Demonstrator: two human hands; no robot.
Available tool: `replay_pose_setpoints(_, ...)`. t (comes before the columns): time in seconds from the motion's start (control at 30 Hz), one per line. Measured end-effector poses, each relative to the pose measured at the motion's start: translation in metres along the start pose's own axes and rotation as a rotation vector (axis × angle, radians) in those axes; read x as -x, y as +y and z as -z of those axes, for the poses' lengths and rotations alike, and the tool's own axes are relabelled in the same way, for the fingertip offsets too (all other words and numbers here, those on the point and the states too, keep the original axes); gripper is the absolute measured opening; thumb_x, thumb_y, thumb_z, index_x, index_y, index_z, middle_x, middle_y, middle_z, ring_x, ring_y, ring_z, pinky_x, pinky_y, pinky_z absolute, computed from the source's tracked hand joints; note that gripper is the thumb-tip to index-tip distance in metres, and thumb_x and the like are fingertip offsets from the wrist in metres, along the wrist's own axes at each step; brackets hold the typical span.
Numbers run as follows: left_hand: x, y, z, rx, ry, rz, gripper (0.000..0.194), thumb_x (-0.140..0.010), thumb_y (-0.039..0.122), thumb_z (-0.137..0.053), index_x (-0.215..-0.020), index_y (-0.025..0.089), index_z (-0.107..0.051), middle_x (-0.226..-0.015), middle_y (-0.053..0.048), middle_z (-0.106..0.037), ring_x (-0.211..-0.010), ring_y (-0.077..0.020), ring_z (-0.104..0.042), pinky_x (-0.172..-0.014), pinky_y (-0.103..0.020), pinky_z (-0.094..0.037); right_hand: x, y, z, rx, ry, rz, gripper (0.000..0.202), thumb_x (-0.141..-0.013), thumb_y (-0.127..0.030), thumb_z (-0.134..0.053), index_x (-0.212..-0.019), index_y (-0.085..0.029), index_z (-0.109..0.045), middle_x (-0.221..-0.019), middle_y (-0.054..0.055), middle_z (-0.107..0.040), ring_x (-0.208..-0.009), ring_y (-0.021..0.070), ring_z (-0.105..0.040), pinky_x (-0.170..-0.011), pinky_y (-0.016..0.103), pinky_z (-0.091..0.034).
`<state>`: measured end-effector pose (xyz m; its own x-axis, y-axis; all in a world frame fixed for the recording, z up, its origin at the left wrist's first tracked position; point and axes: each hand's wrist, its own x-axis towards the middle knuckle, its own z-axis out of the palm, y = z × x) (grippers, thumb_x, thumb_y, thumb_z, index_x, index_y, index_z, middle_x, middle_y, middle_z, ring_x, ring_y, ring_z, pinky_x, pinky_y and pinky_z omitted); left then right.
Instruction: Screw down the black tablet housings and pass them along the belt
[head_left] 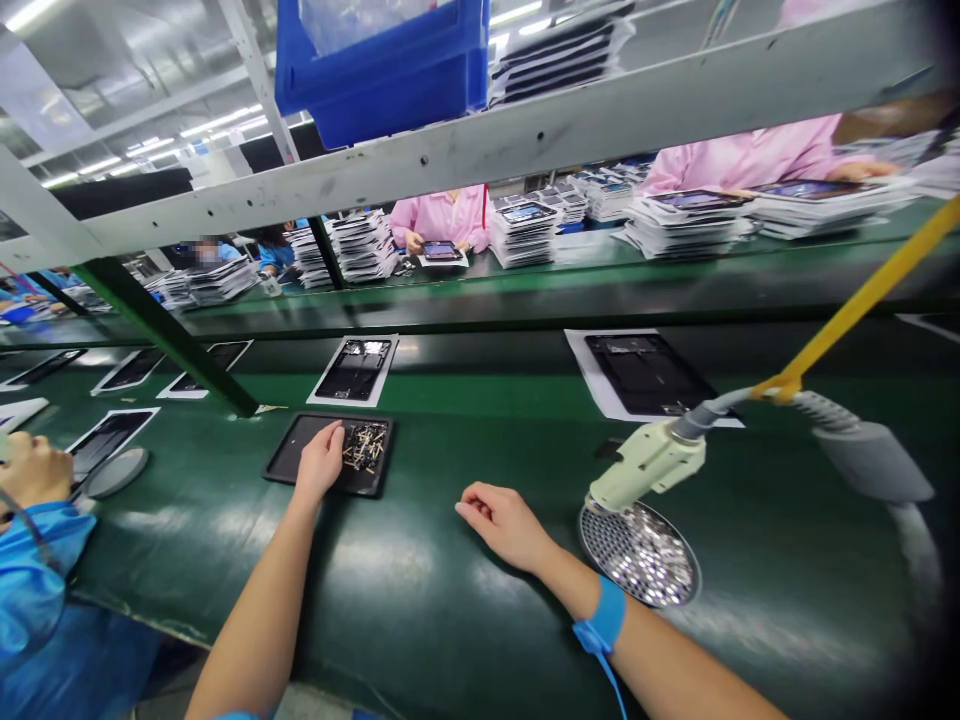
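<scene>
My left hand [322,460] is over a shallow black tray [289,450], its fingers curled together beside a heap of small metallic and black parts [364,447]. What those fingers hold, if anything, is hidden. My right hand [510,525] rests low over the green bench, loosely closed, and no object shows in it. A blue wrist strap [609,612] with a cord circles my right wrist. To the right of that hand, a pale green electric screwdriver [649,465] stands over a round dish [600,535] of shiny small parts.
Beyond the tray, a tablet housing [356,370] lies on white paper, and another black housing [645,372] lies farther right. A yellow strap [862,300] holds up the screwdriver cable. A blue bin [390,90] sits on the overhead rail. At left, a co-worker's hand [37,470] works nearby.
</scene>
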<state>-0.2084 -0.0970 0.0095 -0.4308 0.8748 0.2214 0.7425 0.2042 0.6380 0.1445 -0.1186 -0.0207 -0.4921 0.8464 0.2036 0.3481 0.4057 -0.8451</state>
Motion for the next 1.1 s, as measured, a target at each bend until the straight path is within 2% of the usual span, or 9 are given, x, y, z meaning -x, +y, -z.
replay_pose_setpoints(0.13, -0.004, -0.009, -0.004, 0.244, -0.012, 0.099, 0.047, -0.100, 0.043, -0.047, -0.129, 0.015, -0.071, -0.134, -0.014, -0.071, -0.129, -0.0270, -0.065, -0.114, -0.043, -0.048, 0.000, 0.000, 0.000, 0.007, -0.006, -0.005, 0.023, -0.096, -0.035, -0.057, -0.081, -0.020, -0.065, -0.070, 0.001, -0.065, -0.062, 0.0137, -0.057, -0.061, 0.025, -0.041)
replay_pose_setpoints(0.23, 0.000, -0.005, -0.011, 0.410, -0.092, 0.123, 0.049, -0.101, 0.043, -0.047, -0.138, 0.016, -0.065, -0.144, -0.014, -0.065, -0.135, -0.0241, -0.060, -0.116, -0.040, -0.046, 0.000, -0.001, 0.001, 0.017, -0.011, -0.005, 0.024, -0.096, -0.036, -0.057, -0.080, -0.020, -0.065, -0.070, 0.000, -0.064, -0.062, 0.0138, -0.057, -0.061, 0.026, -0.041)
replay_pose_setpoints(0.3, 0.003, 0.002, -0.014, 0.426, -0.127, 0.112, 0.050, -0.102, 0.044, -0.045, -0.140, 0.017, -0.064, -0.147, -0.012, -0.063, -0.138, -0.0237, -0.058, -0.118, -0.039, -0.044, -0.001, -0.002, 0.001, 0.024, -0.010, -0.003, 0.024, -0.097, -0.036, -0.057, -0.080, -0.020, -0.065, -0.070, 0.000, -0.064, -0.062, 0.0138, -0.057, -0.061, 0.026, -0.041)
replay_pose_setpoints(0.47, 0.009, 0.012, -0.011, 0.208, -0.114, -0.005, 0.053, -0.103, 0.050, -0.043, -0.141, 0.020, -0.063, -0.147, -0.010, -0.063, -0.140, -0.0253, -0.056, -0.121, -0.041, -0.041, -0.001, -0.003, 0.001, 0.030, -0.006, 0.003, 0.023, -0.096, -0.035, -0.057, -0.079, -0.020, -0.064, -0.071, 0.001, -0.065, -0.061, 0.0132, -0.057, -0.061, 0.025, -0.041)
replay_pose_setpoints(0.57, 0.011, 0.013, -0.011, 0.019, -0.093, -0.094, 0.056, -0.100, 0.053, -0.047, -0.143, 0.019, -0.060, -0.150, -0.013, -0.060, -0.142, -0.0280, -0.053, -0.123, -0.046, -0.038, -0.002, -0.003, 0.001, 0.024, -0.012, -0.009, 0.023, -0.096, -0.035, -0.057, -0.080, -0.020, -0.064, -0.071, 0.001, -0.066, -0.061, 0.0128, -0.057, -0.060, 0.025, -0.041)
replay_pose_setpoints(0.67, 0.016, 0.015, -0.014, -0.179, -0.142, -0.231, 0.065, -0.093, 0.056, -0.060, -0.146, 0.020, -0.058, -0.158, -0.016, -0.050, -0.151, -0.0339, -0.040, -0.126, -0.056, -0.029, -0.002, -0.003, 0.000, 0.023, -0.012, -0.014, 0.022, -0.095, -0.034, -0.058, -0.080, -0.020, -0.064, -0.071, 0.000, -0.066, -0.060, 0.0127, -0.057, -0.060, 0.025, -0.040)
replay_pose_setpoints(0.77, 0.022, 0.020, -0.018, -0.315, -0.231, -0.325, 0.066, -0.091, 0.057, -0.064, -0.146, 0.021, -0.059, -0.163, -0.016, -0.044, -0.156, -0.0377, -0.029, -0.126, -0.063, -0.023, -0.002, -0.004, 0.000, 0.028, -0.012, -0.013, 0.021, -0.095, -0.033, -0.059, -0.079, -0.020, -0.064, -0.071, 0.000, -0.066, -0.061, 0.0125, -0.057, -0.060, 0.025, -0.040)
replay_pose_setpoints(0.87, 0.026, 0.025, -0.021, -0.386, -0.266, -0.324, 0.063, -0.091, 0.057, -0.064, -0.144, 0.023, -0.061, -0.162, -0.015, -0.045, -0.156, -0.0394, -0.029, -0.125, -0.066, -0.022, -0.002, -0.004, 0.000, 0.032, -0.014, -0.017, 0.021, -0.095, -0.033, -0.059, -0.079, -0.020, -0.064, -0.071, 0.000, -0.066, -0.060, 0.0123, -0.057, -0.060, 0.025, -0.041)
replay_pose_setpoints(1.1, 0.025, 0.025, -0.028, -0.393, -0.252, -0.311, 0.058, -0.094, 0.053, -0.061, -0.144, 0.023, -0.061, -0.159, -0.017, -0.048, -0.153, -0.0388, -0.036, -0.122, -0.066, -0.028, -0.002, -0.003, -0.001, 0.030, -0.014, -0.004, 0.021, -0.096, -0.032, -0.059, -0.080, -0.020, -0.065, -0.071, 0.000, -0.065, -0.060, 0.0122, -0.056, -0.061, 0.025, -0.041)
